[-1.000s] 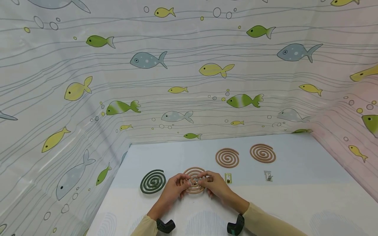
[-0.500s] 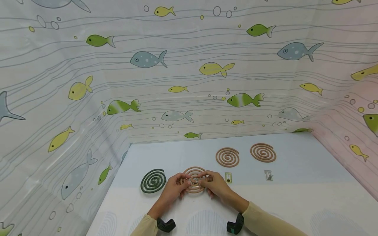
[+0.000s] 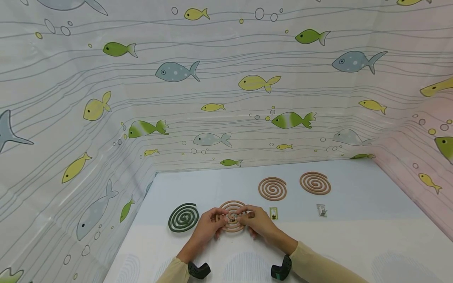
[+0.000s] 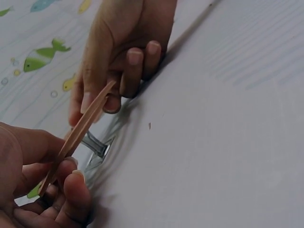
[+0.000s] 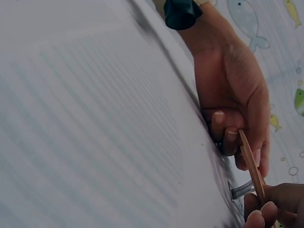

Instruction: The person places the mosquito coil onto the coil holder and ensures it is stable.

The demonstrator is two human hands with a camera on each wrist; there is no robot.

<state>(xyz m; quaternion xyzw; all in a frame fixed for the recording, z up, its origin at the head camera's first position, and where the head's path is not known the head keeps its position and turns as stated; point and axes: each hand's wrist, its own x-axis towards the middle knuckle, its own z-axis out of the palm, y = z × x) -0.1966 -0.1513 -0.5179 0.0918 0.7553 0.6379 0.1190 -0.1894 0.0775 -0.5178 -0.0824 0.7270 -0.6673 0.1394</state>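
A brown mosquito coil (image 3: 231, 230) lies level between my two hands, shown edge-on as a thin strip in both wrist views. My left hand (image 3: 208, 225) pinches it near the middle from the left, fingertips above and below. From the right, my right hand (image 3: 261, 223) pinches the same coil. Under it, a small metal coil stand (image 4: 99, 146) rises from its base on the table toward the coil's centre. In the right wrist view the stand (image 5: 242, 190) is partly covered by fingers.
A dark green coil (image 3: 183, 217) lies left of my hands. Two more brown coils, one nearer (image 3: 272, 189) and one farther right (image 3: 315, 183), lie behind. A yellowish metal stand (image 3: 273, 213) and a silver one (image 3: 321, 211) lie flat to the right.
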